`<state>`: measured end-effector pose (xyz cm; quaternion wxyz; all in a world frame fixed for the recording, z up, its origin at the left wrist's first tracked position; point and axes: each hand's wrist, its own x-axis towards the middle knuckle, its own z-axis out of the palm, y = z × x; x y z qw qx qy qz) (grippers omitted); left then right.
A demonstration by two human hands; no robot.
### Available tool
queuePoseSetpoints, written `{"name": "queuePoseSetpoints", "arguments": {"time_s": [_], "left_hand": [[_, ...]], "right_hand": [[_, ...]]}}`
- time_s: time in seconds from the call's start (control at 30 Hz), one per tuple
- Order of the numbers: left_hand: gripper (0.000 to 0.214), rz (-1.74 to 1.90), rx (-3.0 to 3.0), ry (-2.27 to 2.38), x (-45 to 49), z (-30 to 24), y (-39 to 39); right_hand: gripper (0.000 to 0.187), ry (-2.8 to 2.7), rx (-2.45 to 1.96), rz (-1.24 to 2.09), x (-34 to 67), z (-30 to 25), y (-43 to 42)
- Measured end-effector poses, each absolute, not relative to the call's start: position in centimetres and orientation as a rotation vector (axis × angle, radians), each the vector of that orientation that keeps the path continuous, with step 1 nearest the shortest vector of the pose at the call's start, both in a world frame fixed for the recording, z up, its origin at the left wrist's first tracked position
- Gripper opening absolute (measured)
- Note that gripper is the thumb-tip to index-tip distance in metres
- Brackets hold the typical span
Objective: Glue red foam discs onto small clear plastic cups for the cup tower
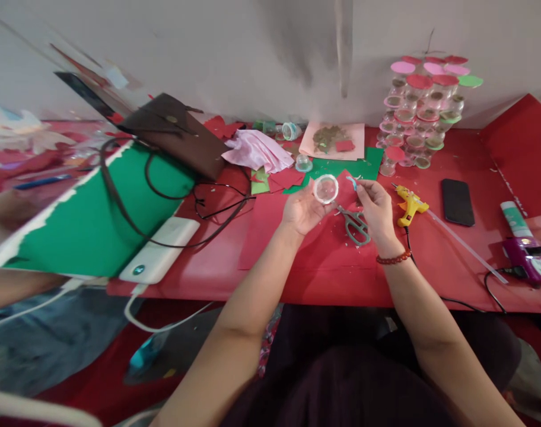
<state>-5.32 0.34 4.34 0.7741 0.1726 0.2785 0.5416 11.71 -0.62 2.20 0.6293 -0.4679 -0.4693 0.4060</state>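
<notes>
My left hand (299, 213) is closed around a small clear plastic cup (325, 189), its round whitish rim turned up towards me. Between the fingertips of my right hand (376, 204) is a small curled blue strip (352, 182), held just right of the cup and apart from it. Grey-green handled scissors (357, 229) lie under and between my hands on red paper (270, 234); their blades are partly hidden. To the right of my right hand rests a yellow hot glue gun (410, 205) with a long clear glue stick (464, 242) in its back.
Stacked clear cups with coloured paper discs (417, 118) stand at the back right. A phone (457, 202) and a purple power socket (531, 261) lie right. Leftward are a green board (88, 219), a brown bag (177, 133) and a white power bank (161, 252). Another person's arm (16, 289) shows far left.
</notes>
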Motion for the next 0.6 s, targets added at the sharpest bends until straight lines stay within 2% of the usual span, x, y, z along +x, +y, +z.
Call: {"name": "queuePoseSetpoints", "arguments": {"time_s": [0.37,0.6], "left_hand": [[0.021,1.182,0.370,0.721,-4.98,4.45,0.26],[0.014,1.191,0.412,0.716,-4.74,4.26,0.20]], "right_hand": [[0.021,-1.284,-1.078,0.666,11.69,2.81,-1.45],[0.006,-1.317,-1.092,0.714,11.77,2.76,-1.50]]}}
